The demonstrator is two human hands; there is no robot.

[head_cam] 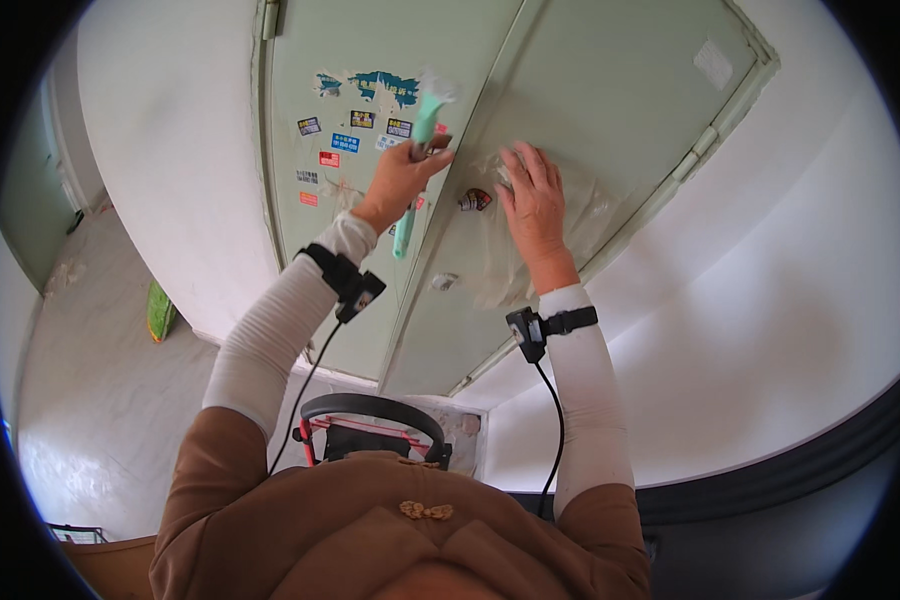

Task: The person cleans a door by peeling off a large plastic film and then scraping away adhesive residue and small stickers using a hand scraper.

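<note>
My left hand [399, 178] grips a mint-green brush [429, 118] by its handle. The brush's pale, blurred head points up, and the handle's lower end shows below my hand. In front of both hands is a pale green metal double door [390, 37]. My right hand [534, 196] is at a clear plastic bag [589, 206] that hangs against the right door leaf, its fingers apart and slightly bent. Whether those fingertips press on the bag is hard to tell. Torn blue sticker remains [386, 88] and several small printed stickers [345, 142] mark the left leaf.
Below the door stands a walker-like frame with a black curved bar [371, 405] and red tubing. A dark sticker [475, 199] and a lock cover [444, 281] are on the right leaf. On the floor [94, 375] at left lies a green bag [160, 311]. White walls flank the door.
</note>
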